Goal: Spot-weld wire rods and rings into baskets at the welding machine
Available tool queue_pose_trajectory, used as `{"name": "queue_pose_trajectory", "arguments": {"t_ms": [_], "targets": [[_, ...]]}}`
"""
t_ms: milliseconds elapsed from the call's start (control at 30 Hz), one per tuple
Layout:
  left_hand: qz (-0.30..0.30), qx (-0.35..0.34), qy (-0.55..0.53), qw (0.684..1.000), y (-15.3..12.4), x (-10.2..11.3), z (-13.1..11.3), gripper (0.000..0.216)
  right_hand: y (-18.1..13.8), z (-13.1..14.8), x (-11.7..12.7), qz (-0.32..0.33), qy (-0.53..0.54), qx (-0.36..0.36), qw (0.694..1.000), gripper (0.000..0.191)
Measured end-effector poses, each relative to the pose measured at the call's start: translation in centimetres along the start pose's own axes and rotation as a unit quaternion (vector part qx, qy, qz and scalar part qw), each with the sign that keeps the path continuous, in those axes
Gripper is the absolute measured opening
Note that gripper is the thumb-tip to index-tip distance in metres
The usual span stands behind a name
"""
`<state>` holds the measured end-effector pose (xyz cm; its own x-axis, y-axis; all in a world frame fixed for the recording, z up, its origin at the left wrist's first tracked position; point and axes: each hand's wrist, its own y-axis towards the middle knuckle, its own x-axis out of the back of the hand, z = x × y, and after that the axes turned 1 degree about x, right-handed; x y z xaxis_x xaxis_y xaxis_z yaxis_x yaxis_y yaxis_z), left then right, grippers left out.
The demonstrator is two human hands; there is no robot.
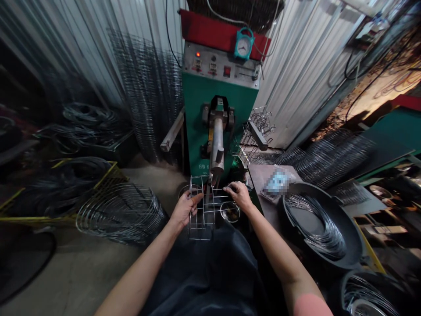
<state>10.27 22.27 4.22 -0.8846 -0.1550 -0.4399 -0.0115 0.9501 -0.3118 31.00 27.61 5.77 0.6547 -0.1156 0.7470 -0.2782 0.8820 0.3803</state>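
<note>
A small wire rack (201, 210) of thin steel rods rests over my lap, under the grey welding arm (217, 147) of a green machine (217, 101). My left hand (184, 210) is closed on the rack's left side, thumb along a rod. On the rack's upper right edge my right hand (238, 195) is curled, holding it there. The arm's tip sits just above the rack's top rods.
Stacks of wire rings (121, 213) lie at the left beside a yellow crate (62, 188). A black tub (320, 228) with wire rings sits at the right. Finished wire racks (255, 131) pile up right of the machine. Wire mesh panels (149, 87) lean on the wall.
</note>
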Motion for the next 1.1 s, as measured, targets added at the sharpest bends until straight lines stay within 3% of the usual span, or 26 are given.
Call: {"name": "queue_pose_trajectory", "arguments": {"t_ms": [467, 700, 800, 933, 1100], "targets": [[-0.008, 0.03, -0.019, 0.999, 1.2, -0.2, -0.3, 0.053, 1.2, -0.7, -0.3, 0.016, -0.024, -0.016, 0.999, 0.034], [-0.004, 0.03, -0.004, 1.0, 0.9, -0.5, -0.7, 0.05, -1.5, -0.6, 0.4, -0.035, -0.046, 0.024, 0.998, 0.024], [-0.006, 0.025, -0.005, 1.0, 1.0, -0.5, -0.7, 0.051, -2.6, -1.5, 0.8, -0.037, -0.042, 0.007, 0.998, 0.023], [-0.023, 0.022, -0.007, 0.999, 1.1, -0.4, -0.3, 0.055, -2.6, -2.1, 1.0, -0.046, 0.019, -0.055, 0.997, 0.029], [-0.05, 0.016, -0.005, 0.999, 1.0, -0.3, -0.1, 0.056, -2.3, -0.7, 0.2, -0.043, 0.005, -0.016, 0.999, 0.024]]}}
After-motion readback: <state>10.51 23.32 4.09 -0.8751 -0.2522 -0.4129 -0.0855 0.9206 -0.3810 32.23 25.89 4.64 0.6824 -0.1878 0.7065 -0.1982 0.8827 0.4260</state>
